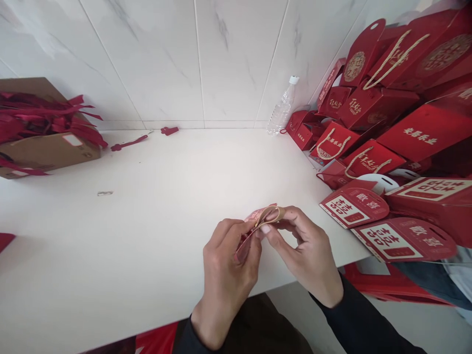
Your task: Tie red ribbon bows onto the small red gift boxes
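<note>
My left hand (230, 255) pinches a small red and gold folded piece (271, 216) over the front part of the white table (165, 206). At the piece's looped gold end, my right hand (308, 246) closes its thumb and fingers on it. The two hands almost touch, fingertips side by side. Part of the piece is hidden behind my left fingers, and pale lettering shows on its far side.
Many red gift boxes (372, 108) are piled at the right. A clear bottle (280, 110) stands by the tiled wall. A cardboard box (55, 152) of red ribbons sits at the left, with red scraps (169, 131) near the wall.
</note>
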`<state>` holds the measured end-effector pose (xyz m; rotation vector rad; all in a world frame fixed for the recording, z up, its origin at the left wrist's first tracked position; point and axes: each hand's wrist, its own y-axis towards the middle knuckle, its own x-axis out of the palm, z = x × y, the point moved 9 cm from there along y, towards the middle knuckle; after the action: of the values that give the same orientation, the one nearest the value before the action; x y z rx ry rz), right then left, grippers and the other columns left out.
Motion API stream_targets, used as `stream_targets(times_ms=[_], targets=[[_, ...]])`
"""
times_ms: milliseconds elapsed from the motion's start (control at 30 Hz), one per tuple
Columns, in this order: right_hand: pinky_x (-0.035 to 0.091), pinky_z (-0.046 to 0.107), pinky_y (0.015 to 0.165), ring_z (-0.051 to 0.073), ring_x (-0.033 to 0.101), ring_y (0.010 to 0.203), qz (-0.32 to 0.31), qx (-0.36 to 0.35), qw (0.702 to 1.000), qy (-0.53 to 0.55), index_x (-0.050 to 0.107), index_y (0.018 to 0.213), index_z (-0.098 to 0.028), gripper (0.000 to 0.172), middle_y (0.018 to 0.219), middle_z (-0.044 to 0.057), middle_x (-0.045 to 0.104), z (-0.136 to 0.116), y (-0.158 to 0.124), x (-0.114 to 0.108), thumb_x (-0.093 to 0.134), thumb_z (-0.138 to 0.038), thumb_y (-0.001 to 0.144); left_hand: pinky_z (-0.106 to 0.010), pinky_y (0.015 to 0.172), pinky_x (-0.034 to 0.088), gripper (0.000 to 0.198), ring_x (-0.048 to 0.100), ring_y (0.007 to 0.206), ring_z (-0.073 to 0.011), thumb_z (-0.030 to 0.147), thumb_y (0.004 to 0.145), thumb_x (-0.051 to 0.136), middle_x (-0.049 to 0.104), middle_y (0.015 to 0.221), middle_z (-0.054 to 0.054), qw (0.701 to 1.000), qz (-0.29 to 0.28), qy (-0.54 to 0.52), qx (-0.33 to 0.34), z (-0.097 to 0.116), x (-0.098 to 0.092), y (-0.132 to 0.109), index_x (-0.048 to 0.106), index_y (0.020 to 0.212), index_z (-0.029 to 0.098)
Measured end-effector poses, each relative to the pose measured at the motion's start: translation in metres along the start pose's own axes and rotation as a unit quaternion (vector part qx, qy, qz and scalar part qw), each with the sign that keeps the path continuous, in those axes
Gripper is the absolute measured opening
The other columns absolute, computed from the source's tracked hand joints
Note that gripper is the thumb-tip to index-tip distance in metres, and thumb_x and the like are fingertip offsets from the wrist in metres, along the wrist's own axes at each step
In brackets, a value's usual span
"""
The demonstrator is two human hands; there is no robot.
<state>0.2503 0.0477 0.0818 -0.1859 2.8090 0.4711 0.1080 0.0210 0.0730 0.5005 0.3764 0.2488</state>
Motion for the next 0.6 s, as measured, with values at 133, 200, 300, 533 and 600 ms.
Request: stream_targets(times_ms=[133, 200, 300, 533, 600], targets=[[0.057, 0.037, 0.092, 0.019, 0.066, 0.095, -0.033, -0.004, 0.999, -0.002, 0.062, 0.106, -0.025, 0.013, 0.108, 0.003, 0.067, 0.001, -0.001, 0.001, 0.065, -0.018, 0.096, -0.021, 0.057, 0.052, 0.014, 0.064, 0.074, -0.011, 0.014, 0.092, 0.064, 0.068, 0.087, -0.003, 1.0, 0.008, -0.005, -0.006, -0.003, 0.001, 0.001, 0.072, 0.102, 0.019], [0.057, 0.038, 0.09, 0.02, 0.065, 0.096, -0.034, 0.002, 0.999, -0.01, 0.063, 0.105, -0.025, 0.011, 0.106, 0.004, 0.067, 0.003, 0.0, 0.0, 0.065, -0.018, 0.096, -0.021, 0.059, 0.052, 0.014, 0.066, 0.077, -0.0116, 0.014, 0.092, 0.064, 0.069, 0.088, -0.003, 1.0, 0.004, -0.006, -0.009, -0.003, 0.001, 0.002, 0.072, 0.102, 0.019], [0.057, 0.04, 0.089, 0.022, 0.066, 0.097, -0.036, 0.009, 0.999, 0.001, 0.062, 0.103, -0.025, 0.007, 0.104, 0.004, 0.067, 0.006, 0.003, -0.001, 0.064, -0.021, 0.098, -0.02, 0.057, 0.052, 0.011, 0.065, 0.074, -0.0112, 0.017, 0.092, 0.065, 0.069, 0.086, -0.003, 1.0, -0.004, -0.003, -0.013, -0.002, 0.0, 0.003, 0.072, 0.1, 0.019], [0.054, 0.038, 0.088, 0.022, 0.067, 0.098, -0.065, -0.005, 0.997, -0.044, 0.066, 0.098, -0.025, 0.007, 0.101, 0.004, 0.068, 0.001, 0.01, -0.001, 0.064, -0.018, 0.097, -0.02, 0.054, 0.051, 0.012, 0.065, 0.073, -0.0114, 0.014, 0.091, 0.064, 0.069, 0.085, -0.003, 1.0, 0.006, 0.016, -0.011, -0.001, -0.001, 0.004, 0.071, 0.1, 0.019], [0.053, 0.037, 0.088, 0.022, 0.066, 0.099, -0.076, -0.001, 0.996, -0.04, 0.066, 0.098, -0.025, 0.007, 0.102, 0.003, 0.068, 0.001, 0.011, 0.0, 0.064, -0.019, 0.097, -0.02, 0.054, 0.051, 0.013, 0.065, 0.073, -0.0118, 0.013, 0.091, 0.064, 0.07, 0.085, -0.003, 1.0, 0.014, 0.013, -0.01, -0.001, -0.001, 0.004, 0.071, 0.1, 0.019]])
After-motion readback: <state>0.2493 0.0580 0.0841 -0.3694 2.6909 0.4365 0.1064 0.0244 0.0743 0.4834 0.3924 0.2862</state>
